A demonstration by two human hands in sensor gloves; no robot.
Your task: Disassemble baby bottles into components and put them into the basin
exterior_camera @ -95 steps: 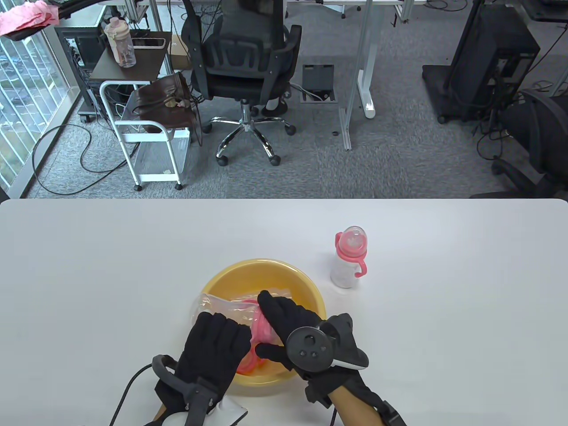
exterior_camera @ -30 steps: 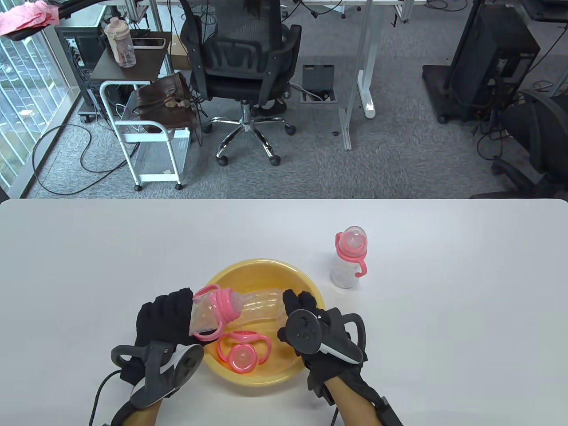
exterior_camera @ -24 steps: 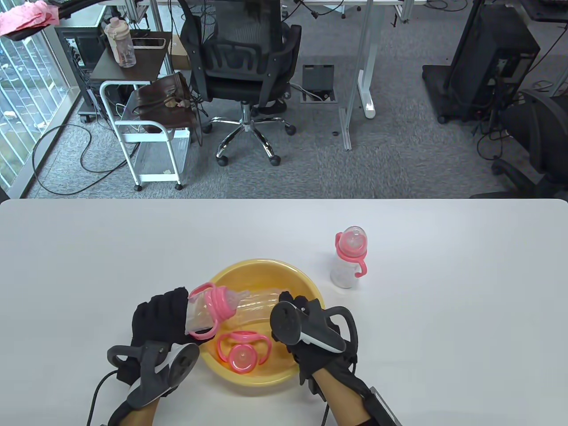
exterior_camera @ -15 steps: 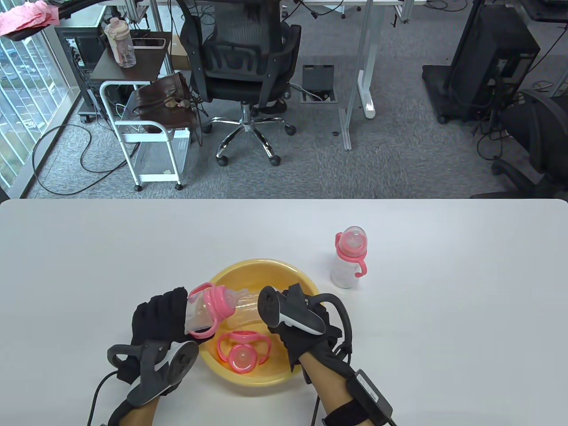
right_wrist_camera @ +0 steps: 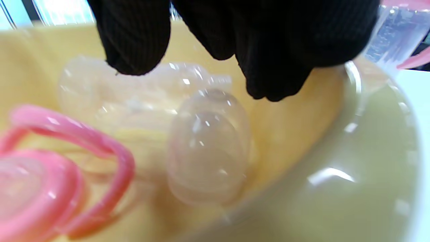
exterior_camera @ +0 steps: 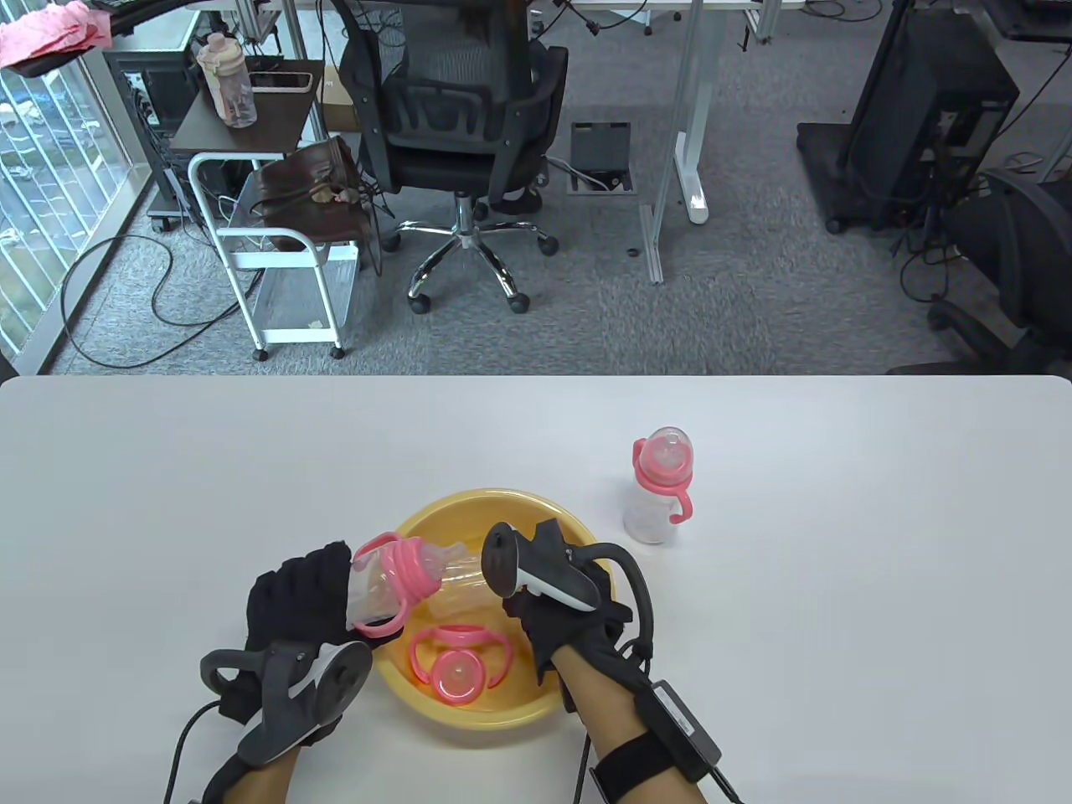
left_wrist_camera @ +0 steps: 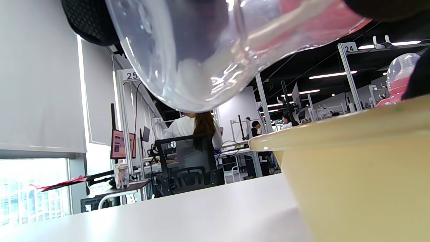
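My left hand (exterior_camera: 297,595) grips a baby bottle (exterior_camera: 394,578) by its clear body (left_wrist_camera: 208,50), tilted over the left rim of the yellow basin (exterior_camera: 502,496). The bottle's pink handled collar and teat point into the basin, with no cap on. My right hand (exterior_camera: 561,624) reaches into the basin from the right. Its fingers (right_wrist_camera: 134,40) hang just above a clear cap (right_wrist_camera: 208,144) lying on the bottom and hold nothing. Also in the basin are a pink collar with its teat (exterior_camera: 456,666) and a clear bottle body (right_wrist_camera: 111,97). A second, whole bottle (exterior_camera: 657,486) stands upright on the table to the basin's right.
The white table (exterior_camera: 837,586) stretches bare to the right and left of the basin. Beyond its far edge are an office chair (exterior_camera: 456,109) and a white cart (exterior_camera: 285,251) on the floor. The basin wall (left_wrist_camera: 352,174) fills the left wrist view's right side.
My right hand moved left from the basin's right rim to its middle and rolled over, tracker now pointing left. My left hand keeps the bottle at the left rim.
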